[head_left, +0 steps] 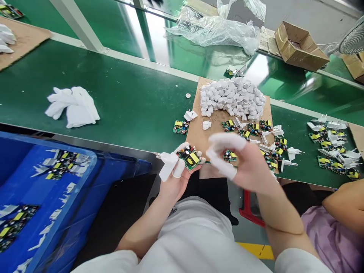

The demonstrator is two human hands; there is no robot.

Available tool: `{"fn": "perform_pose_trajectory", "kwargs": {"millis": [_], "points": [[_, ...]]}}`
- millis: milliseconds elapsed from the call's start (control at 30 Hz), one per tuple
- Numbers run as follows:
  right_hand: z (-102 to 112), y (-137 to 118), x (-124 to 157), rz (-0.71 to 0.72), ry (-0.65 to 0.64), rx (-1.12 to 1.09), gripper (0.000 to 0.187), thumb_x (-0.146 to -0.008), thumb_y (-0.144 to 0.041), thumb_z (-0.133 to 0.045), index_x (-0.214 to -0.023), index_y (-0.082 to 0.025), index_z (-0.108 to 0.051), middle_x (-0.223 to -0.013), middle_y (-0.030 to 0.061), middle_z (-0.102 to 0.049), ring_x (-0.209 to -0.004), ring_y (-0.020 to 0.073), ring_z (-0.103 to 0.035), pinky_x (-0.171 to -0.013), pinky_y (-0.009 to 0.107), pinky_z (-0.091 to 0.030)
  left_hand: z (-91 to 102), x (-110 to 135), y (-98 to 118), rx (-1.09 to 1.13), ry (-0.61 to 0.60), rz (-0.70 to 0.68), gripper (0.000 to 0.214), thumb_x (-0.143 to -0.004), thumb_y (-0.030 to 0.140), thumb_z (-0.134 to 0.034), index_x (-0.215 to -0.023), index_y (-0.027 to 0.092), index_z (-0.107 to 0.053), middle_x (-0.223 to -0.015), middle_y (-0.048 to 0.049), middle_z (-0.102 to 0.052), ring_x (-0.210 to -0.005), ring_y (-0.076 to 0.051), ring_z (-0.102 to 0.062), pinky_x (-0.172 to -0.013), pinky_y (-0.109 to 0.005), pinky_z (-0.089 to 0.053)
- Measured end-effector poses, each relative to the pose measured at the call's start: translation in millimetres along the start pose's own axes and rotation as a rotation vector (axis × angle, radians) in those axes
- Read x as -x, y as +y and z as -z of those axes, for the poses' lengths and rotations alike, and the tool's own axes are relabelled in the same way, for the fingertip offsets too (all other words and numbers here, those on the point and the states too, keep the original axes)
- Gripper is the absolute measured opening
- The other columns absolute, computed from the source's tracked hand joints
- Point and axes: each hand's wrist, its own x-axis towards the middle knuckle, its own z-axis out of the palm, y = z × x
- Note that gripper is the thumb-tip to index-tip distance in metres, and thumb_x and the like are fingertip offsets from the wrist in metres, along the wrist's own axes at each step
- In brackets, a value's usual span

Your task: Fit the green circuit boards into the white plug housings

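Observation:
My left hand (174,178), with white finger cots on its fingertips, is closed on a small green circuit board (189,156) with a yellow component. A white plug piece (167,161) hangs at the board's left end. My right hand (241,163), also in finger cots, hovers just right of the board with fingers curled and apart; nothing shows in it. A brown cardboard sheet (199,132) lies on the green belt behind the hands. It carries a heap of white plastic caps (231,96) and several more boards with plug pieces (256,131).
A blue bin (85,178) at the lower left holds several finished boards. White gloves (72,106) lie on the green belt (127,94). Another person's arm (345,201) is at the right, near more boards (332,146). A clear plastic bag (216,28) and a cardboard box (300,45) sit beyond.

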Motion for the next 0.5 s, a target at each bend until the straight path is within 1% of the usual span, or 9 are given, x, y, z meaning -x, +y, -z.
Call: {"fn": "perform_pose_trajectory", "kwargs": {"millis": [33,67,133,200,267,367,433,500], "points": [[-8.6,-7.3,13.2,0.031,0.024,-0.014,0.018,-0.099,-0.018,-0.074,-0.116,-0.025,-0.075,-0.099,0.0022,-0.083,-0.084,0.0188,-0.078,-0.079,0.032,-0.064,-0.4,0.4,-1.6,-0.022,0.002,-0.025,0.045,-0.076,0.053,-0.1,-0.109,0.027,-0.082,-0.102,-0.0048,-0.087,-0.097,-0.026,-0.086,-0.085,-0.033,-0.07],[-17.6,-12.0,24.5,0.095,0.047,-0.015,0.021,-0.098,-0.015,-0.075,-0.117,-0.026,-0.075,-0.102,0.0031,-0.084,-0.086,0.0195,-0.079,-0.081,0.033,-0.065,-0.4,0.9,-3.5,-0.048,0.0,-0.04,0.048,-0.076,0.054,-0.1,-0.111,0.026,-0.082,-0.102,-0.0065,-0.086,-0.1,-0.028,-0.085,-0.091,-0.037,-0.07],[-34.6,-13.6,40.5,0.214,0.145,0.016,0.032,-0.098,-0.011,-0.074,-0.125,-0.027,-0.074,-0.104,0.0054,-0.085,-0.089,0.0216,-0.079,-0.083,0.036,-0.066,1.0,2.5,-7.8,-0.096,0.002,-0.058,0.059,-0.073,0.056,-0.101,-0.12,0.026,-0.081,-0.104,-0.0093,-0.086,-0.107,-0.032,-0.084,-0.099,-0.043,-0.068],[-47.5,-8.0,48.5,0.282,0.244,0.073,0.042,-0.098,-0.01,-0.074,-0.137,-0.026,-0.072,-0.105,0.0082,-0.085,-0.091,0.0234,-0.079,-0.083,0.038,-0.066,3.5,4.3,-12.7,-0.123,0.016,-0.07,0.067,-0.069,0.057,-0.102,-0.124,0.026,-0.08,-0.106,-0.0107,-0.086,-0.108,-0.034,-0.084,-0.096,-0.042,-0.069],[-55.4,-0.9,51.7,0.276,0.299,0.117,0.043,-0.1,-0.011,-0.073,-0.14,-0.025,-0.072,-0.103,0.0093,-0.083,-0.089,0.0237,-0.077,-0.079,0.037,-0.066,5.8,5.3,-17.6,-0.132,0.041,-0.089,0.068,-0.065,0.058,-0.104,-0.121,0.025,-0.082,-0.104,-0.011,-0.086,-0.103,-0.033,-0.085,-0.088,-0.037,-0.07],[-62.6,5.3,53.9,0.234,0.344,0.111,0.037,-0.102,-0.014,-0.072,-0.137,-0.025,-0.076,-0.094,0.0072,-0.078,-0.081,0.0217,-0.071,-0.072,0.035,-0.064,6.7,4.6,-23.1,-0.128,0.084,-0.135,0.068,-0.058,0.06,-0.106,-0.113,0.025,-0.086,-0.1,-0.0092,-0.087,-0.092,-0.028,-0.085,-0.083,-0.033,-0.07],[-67.0,6.6,55.7,0.219,0.393,0.092,0.035,-0.103,-0.014,-0.071,-0.135,-0.026,-0.077,-0.09,0.0059,-0.074,-0.079,0.0204,-0.069,-0.069,0.033,-0.062,6.4,3.9,-24.1,-0.13,0.103,-0.157,0.068,-0.052,0.058,-0.109,-0.108,0.025,-0.088,-0.098,-0.0067,-0.088,-0.084,-0.025,-0.085,-0.08,-0.031,-0.071],[-71.0,7.6,57.9,0.212,0.433,0.095,0.035,-0.104,-0.014,-0.07,-0.136,-0.026,-0.077,-0.089,0.0049,-0.071,-0.078,0.0197,-0.067,-0.068,0.033,-0.061,7.1,5.1,-22.6,-0.143,0.119,-0.142,0.065,-0.05,0.054,-0.11,-0.103,0.025,-0.088,-0.093,-0.0051,-0.087,-0.074,-0.023,-0.083,-0.073,-0.029,-0.07]]}}
